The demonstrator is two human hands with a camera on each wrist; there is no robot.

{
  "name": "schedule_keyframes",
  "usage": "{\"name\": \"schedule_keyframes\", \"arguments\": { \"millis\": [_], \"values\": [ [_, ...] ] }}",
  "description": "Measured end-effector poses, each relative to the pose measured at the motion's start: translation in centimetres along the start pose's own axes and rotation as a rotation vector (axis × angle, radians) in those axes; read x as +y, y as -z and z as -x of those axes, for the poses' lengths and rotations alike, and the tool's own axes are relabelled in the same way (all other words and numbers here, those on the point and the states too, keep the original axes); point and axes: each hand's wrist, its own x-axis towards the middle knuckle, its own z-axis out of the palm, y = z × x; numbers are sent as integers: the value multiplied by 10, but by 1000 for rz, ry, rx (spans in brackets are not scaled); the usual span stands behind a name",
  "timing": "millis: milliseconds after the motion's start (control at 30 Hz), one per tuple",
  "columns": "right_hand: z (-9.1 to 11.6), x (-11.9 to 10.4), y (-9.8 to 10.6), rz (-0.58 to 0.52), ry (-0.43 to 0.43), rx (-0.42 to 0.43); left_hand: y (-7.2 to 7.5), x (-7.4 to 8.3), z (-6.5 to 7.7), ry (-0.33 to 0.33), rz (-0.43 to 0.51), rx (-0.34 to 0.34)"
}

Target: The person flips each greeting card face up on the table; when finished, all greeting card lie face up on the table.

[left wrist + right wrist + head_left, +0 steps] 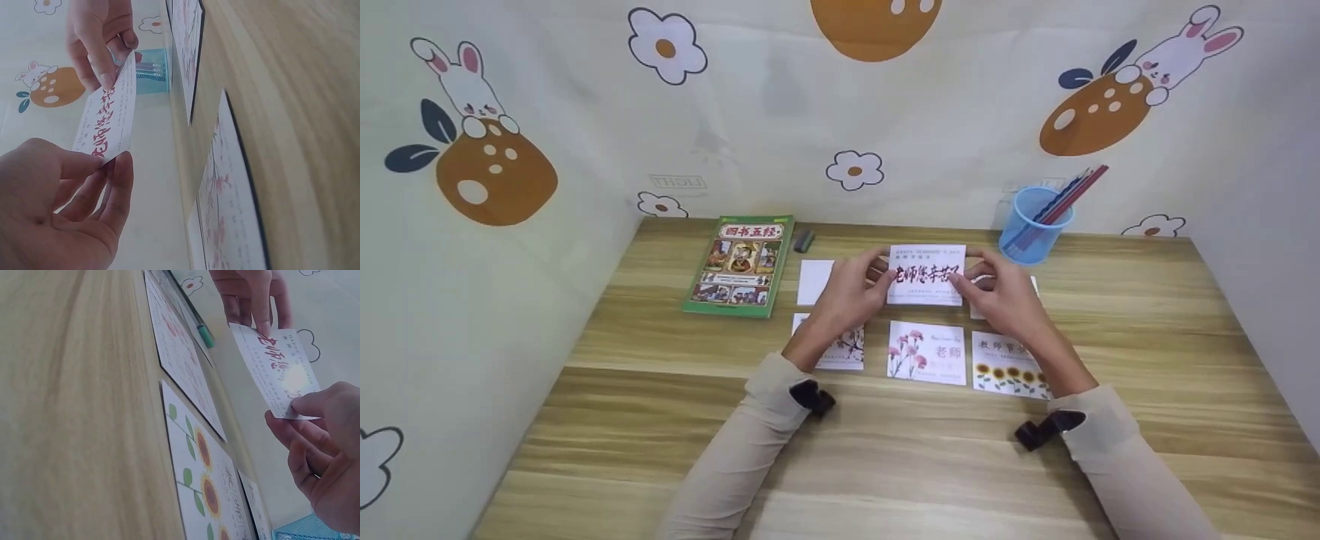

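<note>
Between both hands a white card [926, 289] with red brush-style Chinese writing is held up off the table. My left hand [855, 289] pinches its left edge, thumb on the printed face. The right hand [1006, 291] pinches the opposite edge the same way, as the right wrist view shows. Below lie a card with pink carnations [926, 354], a sunflower card [1009, 367] and a blossom-branch card [849, 349] partly covered by the left forearm. A blank-looking white card [814, 281] lies behind the left hand, and another card [1029, 285] is mostly hidden by the right hand.
A green-edged comic-style book [740, 266] lies at the back left, with a small dark eraser-like block [804, 241] beside it. At the back right stands a blue mesh cup [1030, 238] of pencils. Patterned cloth [765, 142] walls the wooden table [660, 420].
</note>
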Motion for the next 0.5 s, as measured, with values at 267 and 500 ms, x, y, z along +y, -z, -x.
{"name": "schedule_keyframes", "arguments": {
  "millis": [267,500],
  "values": [
    [0,1,1,-25,26,54,3,-2,0,1,63,17],
    [0,3,-1,-14,24,47,2,-8,1,-31,-13,-133]
  ]
}}
